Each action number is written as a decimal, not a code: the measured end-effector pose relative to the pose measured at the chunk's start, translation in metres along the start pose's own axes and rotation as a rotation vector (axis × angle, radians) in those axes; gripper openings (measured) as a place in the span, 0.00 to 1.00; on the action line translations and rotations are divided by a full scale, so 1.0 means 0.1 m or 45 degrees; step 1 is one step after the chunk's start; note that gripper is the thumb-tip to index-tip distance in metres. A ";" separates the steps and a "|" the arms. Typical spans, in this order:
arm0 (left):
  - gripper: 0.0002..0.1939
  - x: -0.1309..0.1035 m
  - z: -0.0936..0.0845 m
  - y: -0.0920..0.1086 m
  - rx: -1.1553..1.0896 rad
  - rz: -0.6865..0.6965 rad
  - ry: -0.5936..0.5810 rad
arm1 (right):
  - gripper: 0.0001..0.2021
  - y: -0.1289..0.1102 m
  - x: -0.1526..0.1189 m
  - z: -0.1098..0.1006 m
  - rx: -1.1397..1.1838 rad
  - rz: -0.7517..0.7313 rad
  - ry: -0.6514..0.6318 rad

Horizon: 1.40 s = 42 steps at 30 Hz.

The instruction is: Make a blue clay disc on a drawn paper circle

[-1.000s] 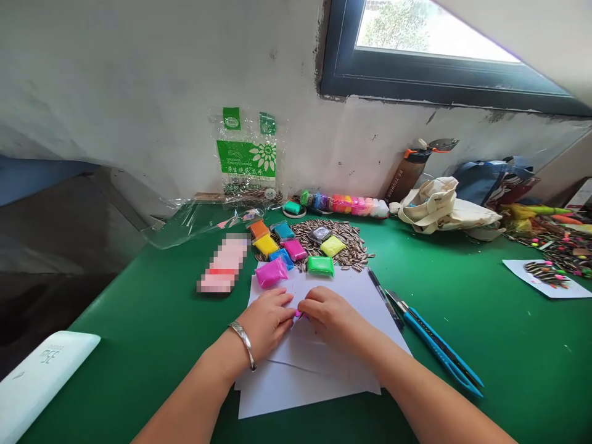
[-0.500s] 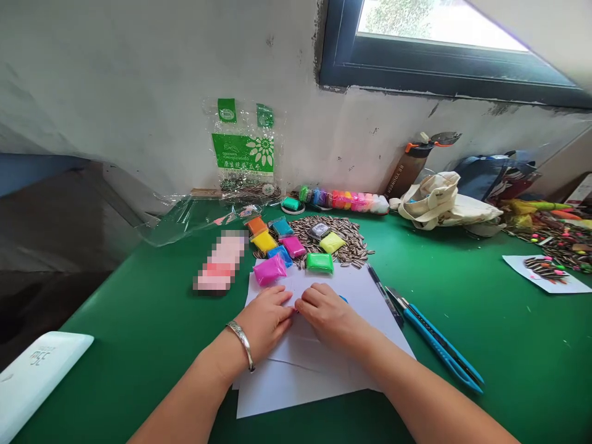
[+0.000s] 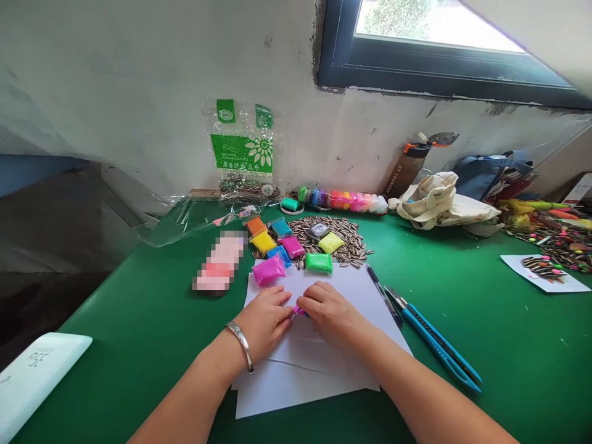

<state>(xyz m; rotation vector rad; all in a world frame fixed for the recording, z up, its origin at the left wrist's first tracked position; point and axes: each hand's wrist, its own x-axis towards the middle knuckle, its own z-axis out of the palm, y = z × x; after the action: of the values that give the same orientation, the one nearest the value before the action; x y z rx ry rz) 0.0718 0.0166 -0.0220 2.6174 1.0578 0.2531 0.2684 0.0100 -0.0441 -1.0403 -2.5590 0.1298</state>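
Over white paper sheets (image 3: 296,388), my left hand (image 3: 266,317), with a silver bangle at its wrist, rests with its fingertips pressed to the paper. My right hand (image 3: 330,311) is closed in a pinch just right of it. A small magenta piece (image 3: 299,310) shows between the two hands, touching the fingertips of both; its full shape is hidden. Beyond the hands lie wrapped clay packs, among them a magenta pack (image 3: 269,270), a green pack (image 3: 319,263) and a yellow pack (image 3: 263,243), beside a pile of striped seeds (image 3: 351,243).
A blue cutter (image 3: 441,345) and a black pen (image 3: 385,295) lie to the right. At the far side are a seed bag (image 3: 243,154), a row of clay packs (image 3: 346,200), a bottle (image 3: 406,169) and a cloth bag (image 3: 430,200). A white device (image 3: 44,376) sits left.
More of the magenta piece shows between my fingertips. My right hand has shifted very slightly; the left has hardly moved.
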 end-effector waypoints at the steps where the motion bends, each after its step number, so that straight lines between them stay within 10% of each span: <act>1: 0.12 0.00 0.00 0.00 -0.006 -0.012 -0.009 | 0.07 0.00 0.00 0.00 0.000 -0.010 -0.005; 12: 0.11 0.00 -0.02 0.01 0.000 -0.003 -0.001 | 0.09 0.01 0.00 -0.01 0.116 0.045 0.075; 24: 0.15 -0.05 0.05 0.09 0.089 -0.029 -0.020 | 0.08 0.35 -0.13 -0.11 0.435 0.555 0.305; 42: 0.21 -0.05 0.02 0.13 0.104 -0.066 -0.121 | 0.08 0.38 -0.13 -0.09 0.490 0.575 0.300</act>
<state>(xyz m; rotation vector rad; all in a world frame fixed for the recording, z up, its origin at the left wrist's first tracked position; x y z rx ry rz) 0.0769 0.0041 -0.0196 2.6400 1.1237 0.0740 0.3051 0.0279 -0.0480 -1.3582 -1.9515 0.5575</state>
